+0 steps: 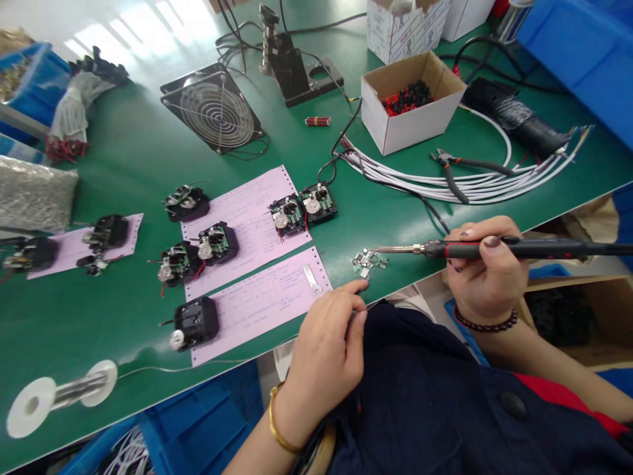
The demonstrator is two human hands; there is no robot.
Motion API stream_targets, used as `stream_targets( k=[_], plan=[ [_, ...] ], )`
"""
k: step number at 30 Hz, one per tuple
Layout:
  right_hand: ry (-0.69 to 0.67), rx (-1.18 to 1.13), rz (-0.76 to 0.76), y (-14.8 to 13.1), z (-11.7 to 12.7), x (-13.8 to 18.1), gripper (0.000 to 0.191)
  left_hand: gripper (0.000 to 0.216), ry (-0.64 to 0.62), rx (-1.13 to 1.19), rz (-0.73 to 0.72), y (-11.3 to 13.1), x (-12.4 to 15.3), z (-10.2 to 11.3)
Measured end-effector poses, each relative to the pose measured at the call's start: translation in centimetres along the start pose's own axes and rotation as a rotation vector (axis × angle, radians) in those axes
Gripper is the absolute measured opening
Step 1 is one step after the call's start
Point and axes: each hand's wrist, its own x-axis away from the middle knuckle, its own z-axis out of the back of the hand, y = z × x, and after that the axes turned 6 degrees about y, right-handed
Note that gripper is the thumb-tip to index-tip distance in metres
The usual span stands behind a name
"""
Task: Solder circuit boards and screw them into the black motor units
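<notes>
A soldering iron is gripped in my right hand, pen-fashion, its tip pointing left at a small circuit board. The tip is over or against the board's upper right; contact cannot be told. My left hand rests at the table's front edge, index finger stretched to the board's lower edge. Its other fingers are curled with the thumb against them; what they hold, if anything, is hidden. A small metal spanner lies on a pink sheet just left of the board.
Black housings with circuit boards sit on pink sheets. A solder spool lies front left. Behind stand a fan, an iron stand and a white box of red and black parts. Cutters lie on white cables.
</notes>
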Motion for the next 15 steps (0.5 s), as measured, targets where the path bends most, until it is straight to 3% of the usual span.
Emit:
stream_targets(
  k=[2, 8, 15],
  plan=[
    [-0.001, 0.028, 0.022, 0.1, 0.3, -0.2, 0.015, 0.016, -0.004, 0.049, -0.049, -0.2, -0.2, -0.2],
    [0.014, 0.009, 0.057, 0.0, 1.2, -1.3, 0.016, 0.012, 0.217, -0.066, -0.048, -0.9, -1.5, -0.9],
    [0.051, 0.024, 0.067, 0.3, 1.7, -1.2, 0.015, 0.011, 0.146, -0.135, -0.050, 0.0, -2.4, -1.5]
  ],
)
